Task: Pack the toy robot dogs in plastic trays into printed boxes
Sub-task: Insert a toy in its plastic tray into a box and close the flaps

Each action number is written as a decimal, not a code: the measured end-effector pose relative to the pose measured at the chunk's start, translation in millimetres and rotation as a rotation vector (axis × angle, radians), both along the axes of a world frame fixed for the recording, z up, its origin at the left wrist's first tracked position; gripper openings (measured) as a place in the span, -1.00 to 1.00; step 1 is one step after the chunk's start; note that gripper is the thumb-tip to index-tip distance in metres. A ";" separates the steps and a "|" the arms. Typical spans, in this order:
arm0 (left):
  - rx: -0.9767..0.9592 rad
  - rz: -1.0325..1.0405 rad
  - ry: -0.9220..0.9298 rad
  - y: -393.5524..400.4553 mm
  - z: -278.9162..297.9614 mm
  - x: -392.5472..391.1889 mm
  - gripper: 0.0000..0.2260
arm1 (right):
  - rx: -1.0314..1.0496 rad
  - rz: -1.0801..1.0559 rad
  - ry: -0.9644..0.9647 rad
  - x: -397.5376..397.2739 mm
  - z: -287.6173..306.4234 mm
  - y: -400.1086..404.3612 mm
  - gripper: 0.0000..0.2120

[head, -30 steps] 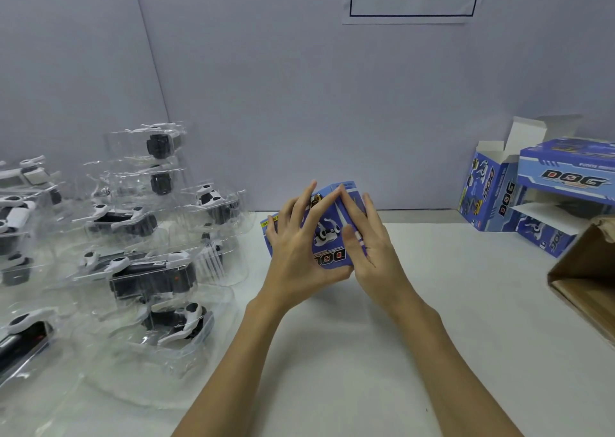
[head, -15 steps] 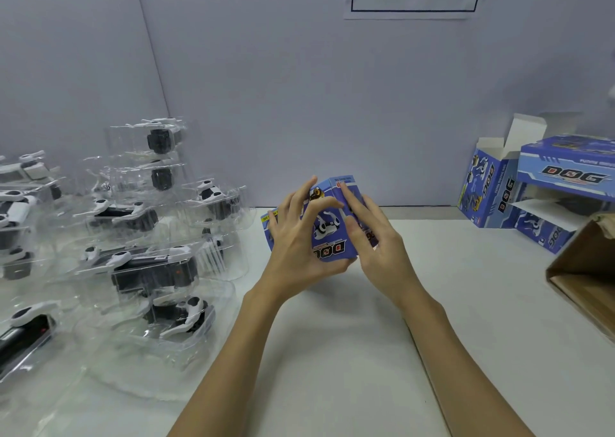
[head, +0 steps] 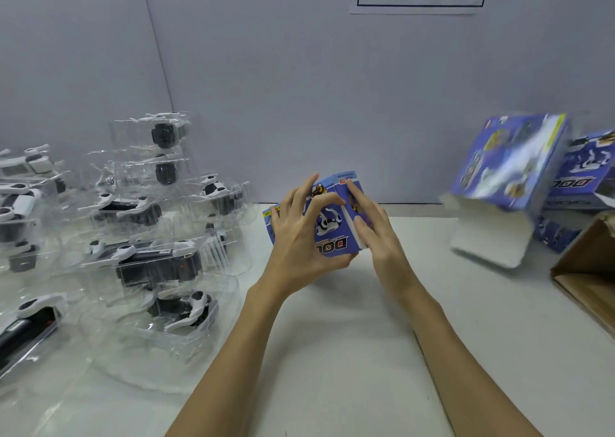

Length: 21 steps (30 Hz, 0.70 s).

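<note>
Head view: I see my left hand (head: 299, 237) and right hand (head: 376, 233) both clamped on one blue printed box (head: 332, 233) above the tabletop (head: 349, 353); trayed robot dogs (head: 156, 263) piled left, a blurred box (head: 509, 170) tilted at right.

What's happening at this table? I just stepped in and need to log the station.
A person is packing toy robot dogs. Both hands, left hand and right hand, grip a small blue printed box above the white table. Toy dogs in clear plastic trays are stacked at the left. At the right, another blue box with an open flap shows motion-blurred and tilted, beside more boxes and a cardboard carton.
</note>
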<state>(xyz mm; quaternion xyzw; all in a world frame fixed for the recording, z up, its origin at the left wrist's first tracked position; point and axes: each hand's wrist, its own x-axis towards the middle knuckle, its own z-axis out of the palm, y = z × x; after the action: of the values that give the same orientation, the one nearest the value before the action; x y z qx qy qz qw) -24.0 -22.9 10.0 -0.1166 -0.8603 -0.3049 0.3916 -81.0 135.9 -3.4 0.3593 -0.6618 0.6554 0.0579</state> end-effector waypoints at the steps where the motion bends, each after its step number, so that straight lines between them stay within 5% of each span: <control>1: 0.008 -0.004 -0.013 -0.8 0.4 0.3 -0.27 | 0.004 -0.001 -0.026 -0.9 3.1 2.5 -0.55; 11: -0.014 -0.005 -0.061 0.1 4.0 1.3 -0.37 | 0.008 0.000 -0.050 1.1 8.1 4.3 -0.50; 21: -0.017 -0.033 -0.080 -3.1 4.9 2.8 -0.45 | 0.212 -0.302 0.342 5.1 -7.3 -9.8 -0.54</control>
<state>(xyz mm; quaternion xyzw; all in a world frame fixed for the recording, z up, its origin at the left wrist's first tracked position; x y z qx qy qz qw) -21.2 -26.0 14.9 -0.1217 -0.8758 -0.3083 0.3509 -75.9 126.1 -10.7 0.3662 -0.7535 0.4959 0.2285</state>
